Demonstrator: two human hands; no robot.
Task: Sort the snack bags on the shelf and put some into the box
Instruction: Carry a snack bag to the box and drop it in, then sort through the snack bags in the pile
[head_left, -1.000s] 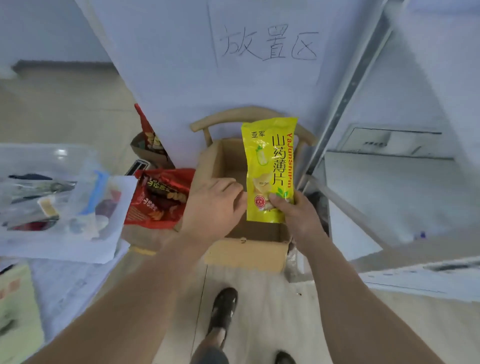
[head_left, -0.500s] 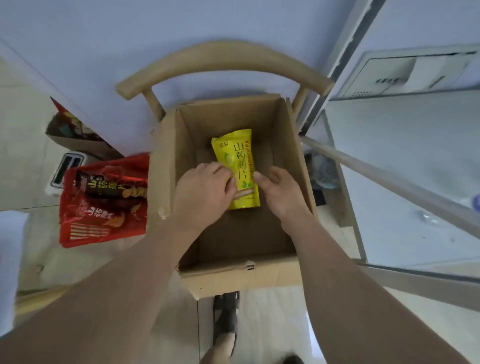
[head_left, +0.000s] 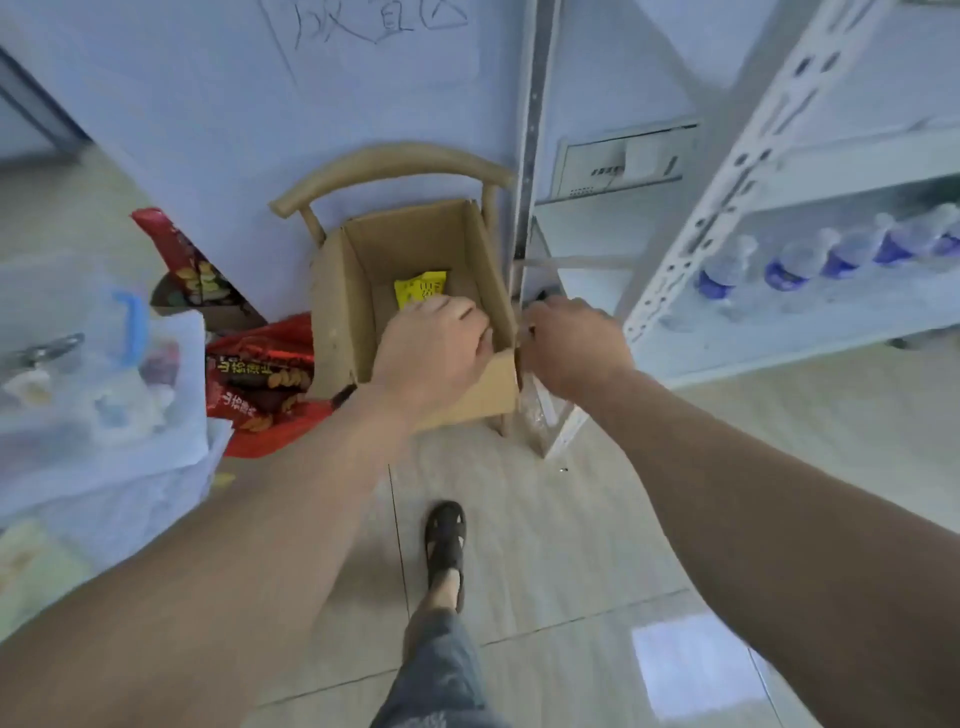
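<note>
Head view, looking down. Open brown cardboard box (head_left: 415, 291) seated on a pale wooden chair with curved backrest (head_left: 389, 166), hard against the white wall. Yellow snack bag with dark print (head_left: 421, 290) lying flat on the box floor, lower part hidden behind the left hand (head_left: 431, 353).

Left hand over the near edge of the box, knuckles up, fingers loosely curled, nothing visibly gripped. Right hand (head_left: 574, 345) just outside the box's right wall, fingers bent downward; fingertips hidden, so contact with the wall or with the crinkled clear plastic below cannot be told. No bag in either hand as far as seen.

Judged step: release of the yellow bag done, both hands free for the next bag.

Notes for doing it well:
- Lift hands straight up past the rim; avoid dragging the near flap, since box sits on a narrow seat and could slide or tip.
- Leave yellow bag flat against the far wall so later bags stack beside it.
- Red snack bags with chip pictures (head_left: 262, 379) heaped on the floor just left of the box; another red bag (head_left: 179, 254) propped against the wall further back. Sorting by colour probably intended.
- White metal shelf (head_left: 779, 322) on the right holds blue-labelled water bottles (head_left: 789, 262); no snack bags visible there.
</note>
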